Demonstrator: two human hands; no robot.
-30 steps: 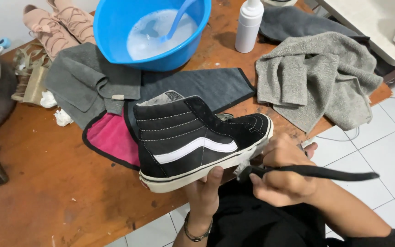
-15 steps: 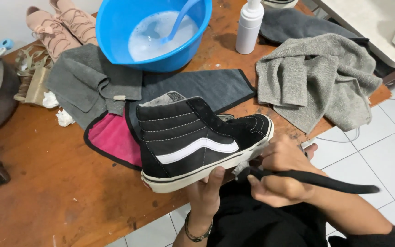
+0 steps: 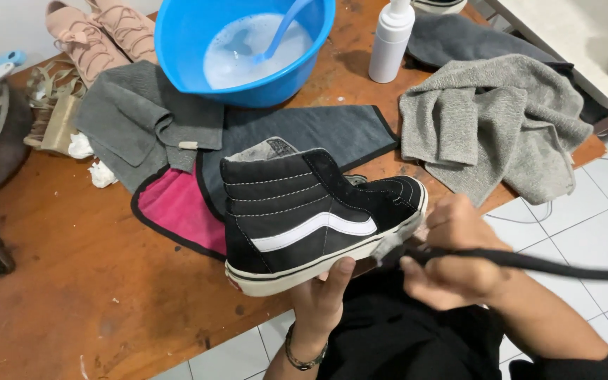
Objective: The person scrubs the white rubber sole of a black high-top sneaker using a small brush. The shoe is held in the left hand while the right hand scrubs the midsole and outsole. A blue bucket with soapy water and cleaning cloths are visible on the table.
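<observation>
A black high-top sneaker (image 3: pixel 311 214) with a white side stripe and a white sole is held above the near edge of the wooden table (image 3: pixel 72 281). My left hand (image 3: pixel 325 299) grips it from underneath, thumb on the sole's edge. My right hand (image 3: pixel 452 257) is beside the toe, closed around a long black brush handle (image 3: pixel 529 264) that sticks out to the right. The brush's pale head (image 3: pixel 388 246) rests against the white sole near the toe.
A blue basin (image 3: pixel 241 42) of soapy water with a blue brush in it stands at the back. A white bottle (image 3: pixel 390 41), grey towels (image 3: pixel 494 119), a pink-and-grey cloth (image 3: pixel 177 204) and beige strappy shoes (image 3: pixel 86 32) lie around. White floor tiles (image 3: pixel 585 211) are on the right.
My right hand has shifted slightly with the brush along the sole near the toe. The sneaker and my left hand have barely moved.
</observation>
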